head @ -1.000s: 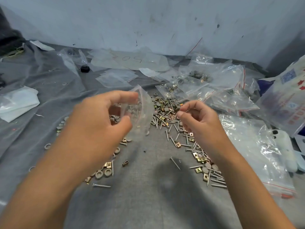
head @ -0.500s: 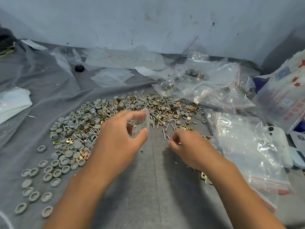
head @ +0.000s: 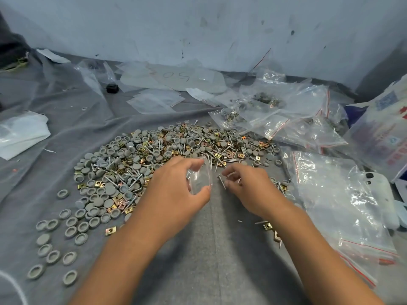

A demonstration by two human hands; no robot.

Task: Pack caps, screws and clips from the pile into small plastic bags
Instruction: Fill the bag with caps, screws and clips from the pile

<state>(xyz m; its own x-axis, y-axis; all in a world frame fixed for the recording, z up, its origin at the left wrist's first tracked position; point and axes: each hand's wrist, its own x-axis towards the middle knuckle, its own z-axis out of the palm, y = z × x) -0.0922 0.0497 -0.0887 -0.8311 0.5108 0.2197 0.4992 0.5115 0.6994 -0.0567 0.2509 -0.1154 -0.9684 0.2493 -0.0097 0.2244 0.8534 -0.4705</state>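
1. Both hands have come down from a second ago and now sit low, at the pile's (head: 167,159) near edge.
2. Left hand (head: 176,190) pinches a small clear bag (head: 201,178), upright.
3. Right hand (head: 244,188) pinches a screw (head: 221,182) just beside the bag.
4. Filled bags (head: 271,111) lie beyond on the grey cloth (head: 209,260).

Bag (head: 200,179) and screw (head: 222,183) in hands

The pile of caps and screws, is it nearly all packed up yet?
Not nearly. Some filled bags already lie at the back right. The left hand holds a small clear bag open, and the right hand pinches a screw beside it. The big pile still waits.
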